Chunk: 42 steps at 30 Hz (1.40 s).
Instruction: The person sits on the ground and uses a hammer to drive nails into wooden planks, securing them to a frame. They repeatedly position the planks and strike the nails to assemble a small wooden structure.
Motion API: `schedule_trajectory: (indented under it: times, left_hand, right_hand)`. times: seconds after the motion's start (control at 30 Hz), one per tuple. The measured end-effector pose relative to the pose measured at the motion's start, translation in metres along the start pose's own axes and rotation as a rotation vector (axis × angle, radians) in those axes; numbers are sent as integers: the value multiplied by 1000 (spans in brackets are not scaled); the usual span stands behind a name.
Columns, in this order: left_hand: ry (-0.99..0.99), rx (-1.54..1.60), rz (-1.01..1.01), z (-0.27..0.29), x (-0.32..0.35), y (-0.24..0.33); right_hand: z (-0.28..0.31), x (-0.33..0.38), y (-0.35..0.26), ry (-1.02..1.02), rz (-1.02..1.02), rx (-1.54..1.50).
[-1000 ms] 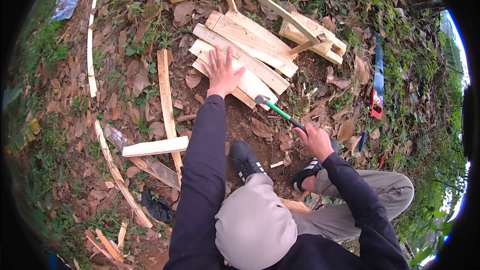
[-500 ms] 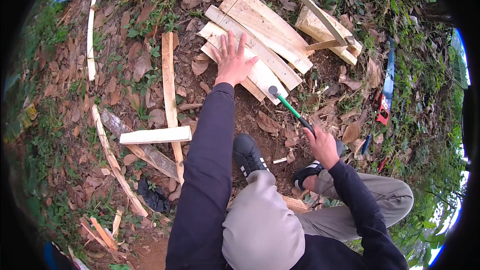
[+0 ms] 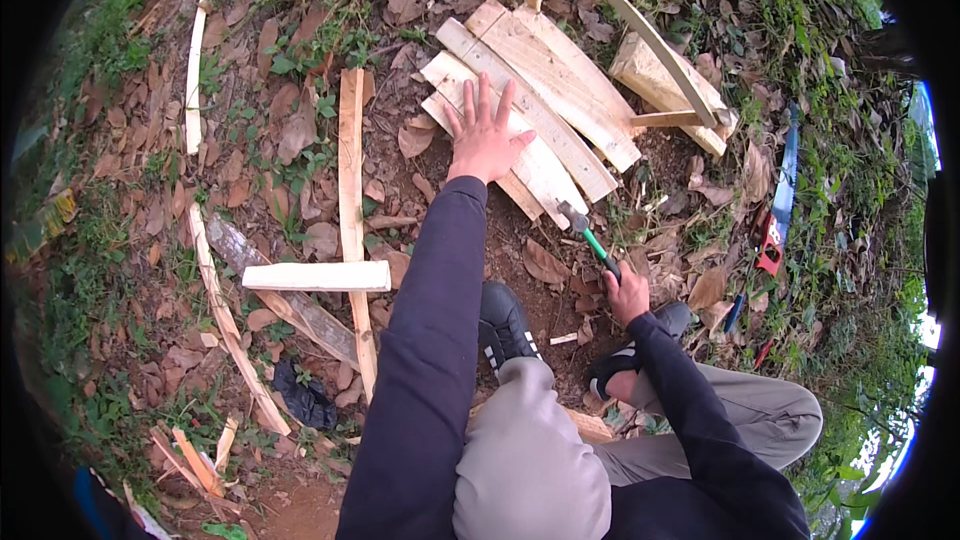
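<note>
My left hand [image 3: 486, 140] lies flat with its fingers spread, pressing on the near boards of a group of pale wooden boards [image 3: 545, 130] laid side by side. In my right hand [image 3: 627, 290] is a hammer [image 3: 594, 243] with a green and black handle, my fingers wrapped round its grip. The dark hammer head is at the near end of the pale board under my left hand; whether it touches the wood I cannot tell.
Right of the boards lies a thick wood block [image 3: 660, 80], with a curved wooden frame [image 3: 650, 25] over it. Farther right is a handsaw [image 3: 782, 195] with a red handle. Long strips [image 3: 352, 190] and a short pale piece [image 3: 316, 276] lie left. My shoes [image 3: 507, 322] are close to the boards.
My right hand has moved slightly up and left, and the hammer head has shifted down and right relative to the boards. My left hand stays on the boards. The whole view has shifted a little.
</note>
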<state>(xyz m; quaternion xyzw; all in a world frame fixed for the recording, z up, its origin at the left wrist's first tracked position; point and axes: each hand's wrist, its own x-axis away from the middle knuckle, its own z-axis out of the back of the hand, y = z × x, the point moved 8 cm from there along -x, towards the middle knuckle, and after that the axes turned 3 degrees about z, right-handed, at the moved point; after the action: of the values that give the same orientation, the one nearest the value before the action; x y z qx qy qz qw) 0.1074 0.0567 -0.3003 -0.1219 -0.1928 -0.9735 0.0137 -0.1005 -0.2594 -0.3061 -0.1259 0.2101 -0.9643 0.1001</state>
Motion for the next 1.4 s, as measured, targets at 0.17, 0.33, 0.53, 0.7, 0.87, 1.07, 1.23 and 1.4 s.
schedule_trajectory:
  times: [0.17, 0.33, 0.53, 0.7, 0.87, 1.07, 1.23, 1.4]
  left_hand:
    - [28, -14, 16, -8, 2, -17]
    - [-23, 15, 32, -6, 6, -8]
    - [-3, 6, 14, -6, 7, -10]
    - [6, -9, -2, -7, 4, -5]
    - [65, -72, -14, -9, 5, -12]
    - [-63, -64, 31, -6, 6, -13]
    - [-95, -60, -36, 14, -7, 3]
    - [9, -53, 44, -8, -4, -8]
  right_hand:
    - [48, 2, -45, -230, -217, -40]
    - [120, -25, -102, -344, -316, -126]
    - [139, -39, -119, -407, -248, -58]
    - [159, -74, -154, -575, 7, 106]
    - [164, -137, -227, -950, 159, 349]
    - [149, -173, -290, -612, 756, 438]
    - [127, -227, -212, -524, 873, -18]
    - [156, -161, -243, -775, 402, 547]
